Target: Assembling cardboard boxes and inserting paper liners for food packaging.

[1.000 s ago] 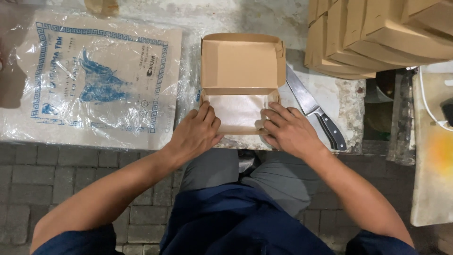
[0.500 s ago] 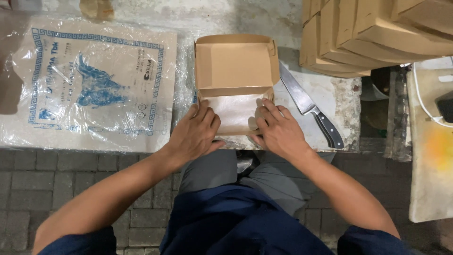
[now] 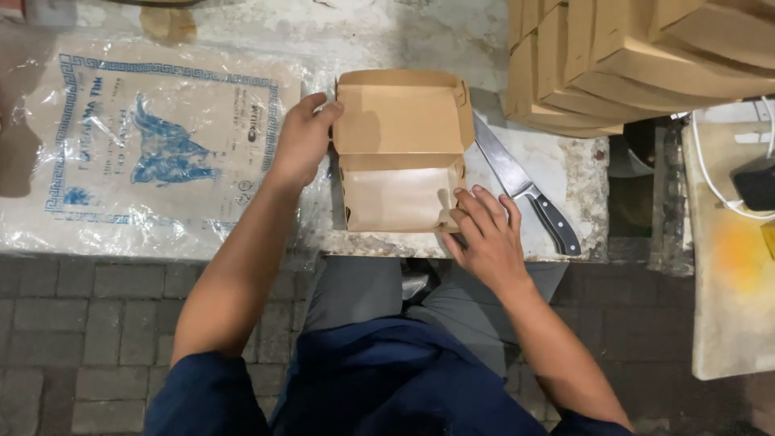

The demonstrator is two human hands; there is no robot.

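Far over on the left, a big clear plastic bag (image 3: 153, 145) with blue print lies flat on the tabletop (image 3: 387, 32). Just beside it comes the left hand (image 3: 303, 141). Its fingers are curled around the left edge of the brown cardboard box (image 3: 401, 157), up near the lid, so it is holding the box there.

That box sits in the middle of the tabletop, close to the near edge, right in front of the person. It is plain brown and made of thin card. It is open. The lid is flipped back and lies away from the person, and the tray part is nearer to them. A fold runs across between the two halves. The inside looks bare. Opened out like this, the box is longer from near to far than from side to side, and its open side faces up.

Next comes the right hand (image 3: 484, 234). It rests open with its fingers spread, touching the box's near right corner.

Just to the right of the box lies a knife (image 3: 525, 190) with a black handle. Its blade points away and to the left, slanted.

Up in the far right corner, a stack of brown boxes (image 3: 638, 56) stands on the tabletop.
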